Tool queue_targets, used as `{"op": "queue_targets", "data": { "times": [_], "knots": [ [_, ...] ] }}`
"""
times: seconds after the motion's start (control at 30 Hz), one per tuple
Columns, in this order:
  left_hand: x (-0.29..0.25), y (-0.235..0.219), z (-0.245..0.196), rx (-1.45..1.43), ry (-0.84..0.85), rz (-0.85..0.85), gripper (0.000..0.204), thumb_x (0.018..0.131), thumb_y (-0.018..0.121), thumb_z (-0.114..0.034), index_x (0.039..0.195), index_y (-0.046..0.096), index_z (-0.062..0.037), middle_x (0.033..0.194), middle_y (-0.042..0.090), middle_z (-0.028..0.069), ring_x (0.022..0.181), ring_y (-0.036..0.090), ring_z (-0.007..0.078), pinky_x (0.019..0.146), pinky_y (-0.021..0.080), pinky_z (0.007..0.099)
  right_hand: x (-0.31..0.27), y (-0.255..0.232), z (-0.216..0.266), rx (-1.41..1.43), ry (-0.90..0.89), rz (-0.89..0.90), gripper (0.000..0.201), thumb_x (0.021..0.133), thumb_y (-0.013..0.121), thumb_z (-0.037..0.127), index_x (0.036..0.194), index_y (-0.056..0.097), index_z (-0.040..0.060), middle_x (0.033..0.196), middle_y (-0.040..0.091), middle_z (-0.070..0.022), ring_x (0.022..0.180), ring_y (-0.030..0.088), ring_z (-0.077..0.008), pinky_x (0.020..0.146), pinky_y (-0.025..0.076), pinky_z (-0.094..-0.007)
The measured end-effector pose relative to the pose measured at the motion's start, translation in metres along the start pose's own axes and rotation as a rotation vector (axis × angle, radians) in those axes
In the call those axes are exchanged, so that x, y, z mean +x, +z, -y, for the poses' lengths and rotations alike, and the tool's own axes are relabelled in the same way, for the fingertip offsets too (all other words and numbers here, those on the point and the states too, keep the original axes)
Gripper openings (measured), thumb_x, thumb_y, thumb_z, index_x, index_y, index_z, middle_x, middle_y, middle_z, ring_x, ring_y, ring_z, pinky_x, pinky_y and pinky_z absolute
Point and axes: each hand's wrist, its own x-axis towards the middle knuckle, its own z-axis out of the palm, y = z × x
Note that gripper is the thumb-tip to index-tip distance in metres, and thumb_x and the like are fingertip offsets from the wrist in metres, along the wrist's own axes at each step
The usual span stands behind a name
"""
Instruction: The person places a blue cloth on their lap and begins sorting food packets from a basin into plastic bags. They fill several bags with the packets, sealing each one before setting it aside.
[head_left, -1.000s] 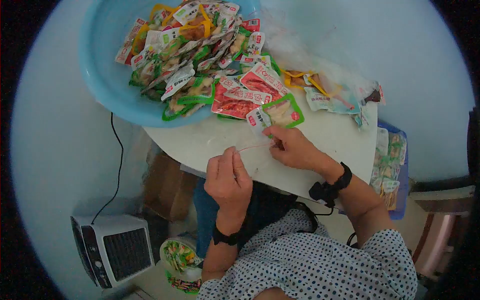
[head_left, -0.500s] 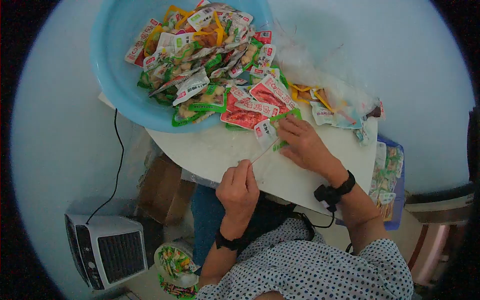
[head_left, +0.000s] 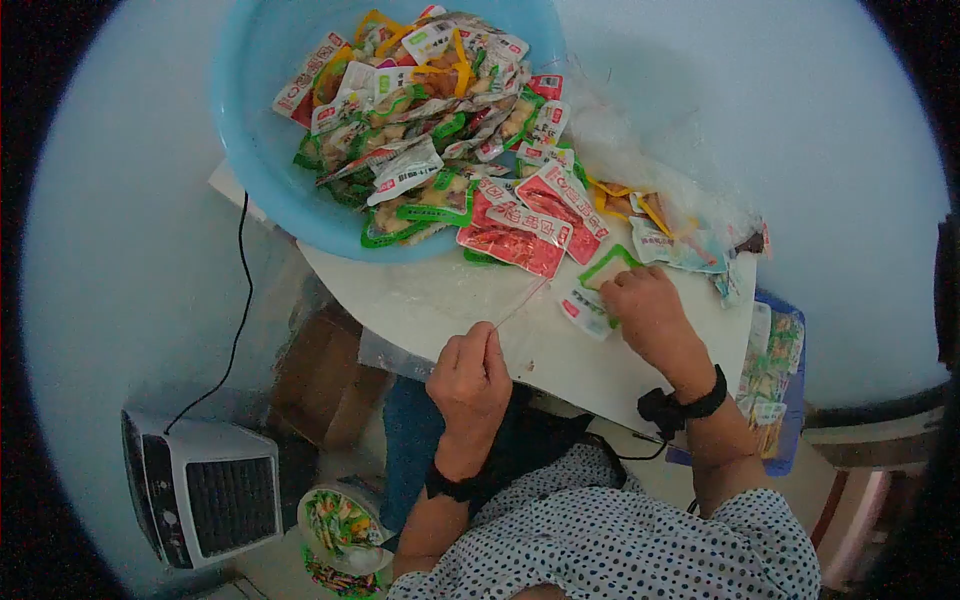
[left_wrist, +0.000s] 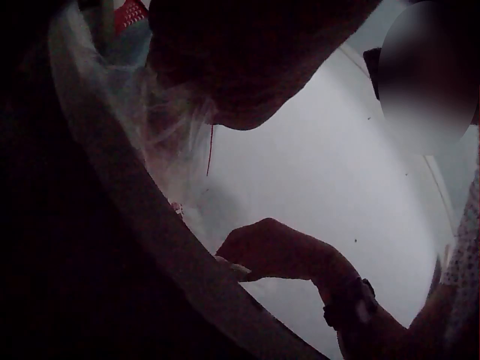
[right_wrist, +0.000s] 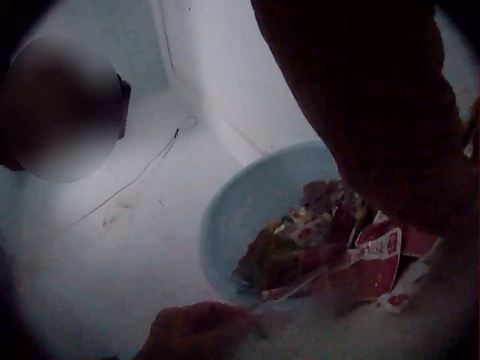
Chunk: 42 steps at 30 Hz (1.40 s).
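Observation:
My left hand point(head_left: 470, 375) is over the table's front edge, its thumb and fingertips pinching one end of a thin red strand point(head_left: 524, 303). The strand slants up and right from them, and it also shows as a short red line point(left_wrist: 209, 150) in the left wrist view. To the right, my right hand point(head_left: 655, 318) has its fingers bent over a clear, green-edged food packet point(head_left: 588, 308) with a white label, lying on the white table point(head_left: 420, 300). Red-and-white packets point(head_left: 515, 235) lie just behind, at the basin's rim.
A blue basin point(head_left: 240, 140) heaped with sealed packets point(head_left: 400, 130) fills the back left. Crumpled clear plastic point(head_left: 650, 150) and more packets lie at the back right. Beyond the right edge is a blue crate point(head_left: 790, 390); a cooler point(head_left: 225, 490) and a bin point(head_left: 340, 520) are lower left.
Earlier the strand stretched between both hands; my right hand has let it go and moved right onto the green-edged packet. That packet has shifted away from the red ones. My left hand keeps its pinch.

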Motion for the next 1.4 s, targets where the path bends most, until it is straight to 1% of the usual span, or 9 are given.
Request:
{"op": "queue_targets", "data": {
  "times": [0.17,0.27,0.47,0.57,0.77,0.87,1.07,1.27,1.4],
  "knots": [
    [0.0,0.001,0.002,-0.022,0.014,-0.018,0.012,0.083,0.069,-0.002,0.095,0.067,-0.0047,0.07,0.057,0.0094,0.06,0.059,0.0276,0.051,0.047,0.0365,-0.012,-0.009,-0.027,-0.046,0.217,0.121,0.028,0.075,0.061,-0.001,0.101,0.068,0.0077,0.095,0.067,-0.0123,0.095,0.064,-0.0316,0.083,0.05,-0.0415],
    [0.0,0.003,0.002,-0.032,0.008,-0.027,0.012,0.083,0.069,-0.003,0.095,0.067,-0.0051,0.071,0.058,0.0094,0.061,0.059,0.028,0.052,0.047,0.0373,0.002,-0.005,-0.032,0.218,0.296,-0.197,0.022,0.084,0.064,0.014,0.105,0.067,0.0053,0.098,0.068,-0.0158,0.098,0.065,-0.0336,0.084,0.052,-0.0446],
    [-0.002,0.0,-0.002,-0.031,-0.01,0.02,0.011,0.083,0.07,-0.002,0.093,0.067,-0.0048,0.074,0.063,0.0127,0.062,0.062,0.0293,0.053,0.049,0.0376,0.047,0.006,0.003,0.548,0.221,-0.251,0.05,0.079,0.076,0.03,0.118,0.059,0.0031,0.113,0.061,-0.0211,0.103,0.061,-0.0383,0.085,0.051,-0.0461],
    [-0.003,0.0,-0.006,-0.02,-0.007,0.025,0.011,0.082,0.07,-0.003,0.093,0.067,-0.0053,0.074,0.063,0.0123,0.062,0.062,0.0292,0.052,0.049,0.0376,0.065,0.025,0.004,0.428,0.217,-0.336,0.057,0.074,0.08,0.03,0.117,0.057,0.0022,0.115,0.058,-0.0206,0.103,0.059,-0.0379,0.084,0.051,-0.0458],
    [-0.005,0.003,-0.005,-0.05,0.029,0.012,0.011,0.082,0.07,-0.002,0.092,0.066,-0.0049,0.075,0.063,0.0115,0.062,0.062,0.0292,0.052,0.049,0.0378,0.075,0.051,0.002,0.592,0.266,-0.336,0.039,0.068,0.084,0.021,0.09,0.059,0.0002,0.096,0.061,-0.0165,0.08,0.061,-0.028,0.067,0.05,-0.0391],
    [-0.006,0.006,-0.005,-0.052,0.029,0.017,0.011,0.082,0.069,-0.002,0.091,0.066,-0.0043,0.075,0.063,0.0118,0.062,0.062,0.0296,0.053,0.049,0.0379,0.074,0.046,-0.005,0.701,0.278,-0.2,0.041,0.071,0.082,0.023,0.096,0.057,0.0005,0.089,0.062,-0.0147,0.079,0.062,-0.0291,0.067,0.049,-0.0407],
    [-0.002,0.003,-0.008,-0.111,0.005,0.026,0.01,0.082,0.068,-0.002,0.091,0.065,-0.0048,0.075,0.061,0.0112,0.064,0.062,0.0304,0.056,0.05,0.0392,0.051,0.032,-0.012,1.48,0.362,-0.16,0.02,0.088,0.069,0.017,0.097,0.057,0.0046,0.077,0.062,-0.0051,0.068,0.062,-0.0131,0.056,0.052,-0.0301],
    [-0.002,0.01,-0.011,-0.213,-0.054,0.024,0.011,0.081,0.069,-0.002,0.09,0.064,-0.0051,0.074,0.06,0.0108,0.064,0.061,0.0308,0.055,0.049,0.0396,-0.001,-0.006,-0.028,1.465,0.509,-0.427,0.019,0.093,0.063,0.014,0.107,0.055,0.0046,0.076,0.064,-0.0039,0.063,0.062,-0.0108,0.052,0.052,-0.026],
    [-0.002,0.014,-0.016,-0.23,-0.046,0.029,0.012,0.08,0.069,-0.001,0.09,0.064,-0.0052,0.074,0.061,0.0109,0.064,0.062,0.0308,0.055,0.049,0.0392,-0.038,-0.035,-0.046,1.457,0.497,-0.373,0.018,0.093,0.064,0.015,0.106,0.056,0.0054,0.078,0.065,-0.0023,0.065,0.062,-0.0087,0.054,0.052,-0.0255]
  ]
}}
